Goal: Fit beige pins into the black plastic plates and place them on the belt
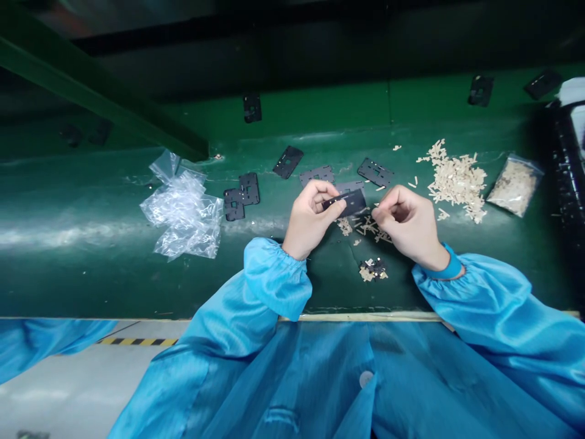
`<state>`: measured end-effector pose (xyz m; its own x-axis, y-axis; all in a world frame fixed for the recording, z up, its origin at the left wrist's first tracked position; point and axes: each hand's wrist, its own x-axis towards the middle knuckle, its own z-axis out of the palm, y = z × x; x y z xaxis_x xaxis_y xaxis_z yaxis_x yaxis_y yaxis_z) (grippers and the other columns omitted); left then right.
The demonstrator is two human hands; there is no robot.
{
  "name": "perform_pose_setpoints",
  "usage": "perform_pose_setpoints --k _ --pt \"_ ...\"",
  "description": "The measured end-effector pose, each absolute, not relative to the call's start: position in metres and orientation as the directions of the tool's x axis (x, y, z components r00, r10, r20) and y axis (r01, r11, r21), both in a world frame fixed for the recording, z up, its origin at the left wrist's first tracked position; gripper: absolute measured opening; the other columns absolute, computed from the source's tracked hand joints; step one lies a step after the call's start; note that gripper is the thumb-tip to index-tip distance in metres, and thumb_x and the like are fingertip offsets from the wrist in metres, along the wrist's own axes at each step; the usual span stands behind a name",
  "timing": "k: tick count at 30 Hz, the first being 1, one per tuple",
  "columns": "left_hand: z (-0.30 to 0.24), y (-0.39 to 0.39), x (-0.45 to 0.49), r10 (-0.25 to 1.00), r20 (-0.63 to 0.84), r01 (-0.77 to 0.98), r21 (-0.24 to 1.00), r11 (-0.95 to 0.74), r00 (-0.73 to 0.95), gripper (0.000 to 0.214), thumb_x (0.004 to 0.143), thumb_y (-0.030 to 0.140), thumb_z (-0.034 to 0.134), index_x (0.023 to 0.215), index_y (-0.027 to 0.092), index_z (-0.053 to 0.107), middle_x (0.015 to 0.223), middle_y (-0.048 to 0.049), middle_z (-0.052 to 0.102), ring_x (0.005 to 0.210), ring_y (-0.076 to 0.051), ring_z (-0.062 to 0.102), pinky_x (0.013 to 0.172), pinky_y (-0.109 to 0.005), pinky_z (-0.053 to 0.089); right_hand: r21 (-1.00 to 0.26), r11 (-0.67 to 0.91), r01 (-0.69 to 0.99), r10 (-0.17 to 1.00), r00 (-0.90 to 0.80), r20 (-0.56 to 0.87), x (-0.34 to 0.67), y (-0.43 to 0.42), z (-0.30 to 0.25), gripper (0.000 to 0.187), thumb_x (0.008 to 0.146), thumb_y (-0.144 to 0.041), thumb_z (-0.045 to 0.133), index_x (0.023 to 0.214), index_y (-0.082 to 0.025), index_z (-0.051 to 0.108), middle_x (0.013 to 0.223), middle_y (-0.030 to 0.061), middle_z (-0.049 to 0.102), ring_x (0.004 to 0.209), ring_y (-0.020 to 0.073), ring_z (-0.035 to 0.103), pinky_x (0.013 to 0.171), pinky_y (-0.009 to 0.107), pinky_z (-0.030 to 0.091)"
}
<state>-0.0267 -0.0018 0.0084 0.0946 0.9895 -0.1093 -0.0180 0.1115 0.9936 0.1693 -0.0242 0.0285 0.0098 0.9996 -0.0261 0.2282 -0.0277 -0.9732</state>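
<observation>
Green belt (91, 201), two hands (308, 219) (406, 222), one plate (351, 203)

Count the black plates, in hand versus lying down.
Black plate in left hand: 1
Black plates lying on green work surface: 11, two dim at far left
Total: 12

Bright, even light seems to fall from overhead — a pale band of glare streaks across the green desk (59, 236) at 9 o'clock, and the plastic bag (183, 210) glints. Deep shadow fills the top edge at 12 o'clock, while only a soft shadow lies under the right hand (409, 219). Wide-angle distortion bends the green beam (91, 91) at 10 o'clock — focus looks fairly sharp.
</observation>
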Motion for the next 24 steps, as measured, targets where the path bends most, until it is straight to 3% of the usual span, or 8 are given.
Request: perform_pose_setpoints --k 3,8,12,18,24 --pt "0.0099 -0.0022 -0.0246 0.982 -0.173 -0.089 0.98 0.18 0.076 0.03 0.075 0.027 0.081 0.088 0.02 0.055 0.083 0.0013 0.063 0.079 -0.01 0.066 0.075 -0.021 0.055 -0.973 -0.032 0.228 0.999 0.006 -0.032 0.17 -0.0244 0.0257 0.026 0.078 -0.03 0.078 0.069 -0.023 0.054 0.057 -0.0034 0.053 0.047 0.0107 0.044 0.042 0.025 0.032" --pt "0.0139 -0.0062 -0.0219 0.945 -0.259 -0.117 0.951 0.285 0.199 0.037 0.079 0.026 0.078 0.112 0.019 0.064 0.096 -0.0021 0.071 0.077 -0.012 0.07 0.076 -0.026 0.06 -0.971 -0.036 0.237 0.999 0.019 -0.033 0.1707 -0.0243 0.0239 0.024 0.079 -0.03 0.076 0.07 -0.023 0.055 0.057 -0.0036 0.053 0.048 0.0107 0.043 0.044 0.025 0.032" --pt "0.0135 -0.0081 -0.0217 0.941 -0.263 -0.098 0.953 0.288 0.214 0.027 0.079 0.031 0.078 0.099 0.017 0.066 0.096 -0.0032 0.073 0.081 -0.014 0.073 0.078 -0.028 0.062 -0.967 -0.048 0.249 0.999 0.021 -0.044 0.1697 -0.0249 0.0244 0.023 0.078 -0.027 0.075 0.07 -0.023 0.054 0.056 -0.0041 0.052 0.048 0.0105 0.043 0.044 0.025 0.031" --pt "0.0146 -0.008 -0.02 0.945 -0.303 -0.114 0.942 0.317 0.124 0.033 0.075 0.034 0.083 0.092 0.018 0.059 0.086 -0.0007 0.07 0.072 -0.012 0.07 0.066 -0.025 0.062 -0.939 -0.012 0.344 0.998 -0.06 -0.035 0.1676 -0.0264 0.0255 0.016 0.075 -0.019 0.07 0.069 -0.022 0.056 0.058 -0.0034 0.056 0.05 0.0111 0.046 0.047 0.026 0.035" --pt "0.0135 -0.0089 -0.0183 0.983 -0.181 -0.03 0.983 0.182 0.045 0.033 0.075 0.03 0.082 0.084 0.019 0.052 0.081 0.0026 0.067 0.062 -0.007 0.064 0.06 -0.019 0.057 -0.904 0.03 0.426 0.995 -0.1 -0.014 0.1653 -0.0267 0.0276 0.014 0.074 -0.019 0.067 0.067 -0.021 0.056 0.056 -0.0038 0.054 0.051 0.0115 0.046 0.049 0.026 0.035"
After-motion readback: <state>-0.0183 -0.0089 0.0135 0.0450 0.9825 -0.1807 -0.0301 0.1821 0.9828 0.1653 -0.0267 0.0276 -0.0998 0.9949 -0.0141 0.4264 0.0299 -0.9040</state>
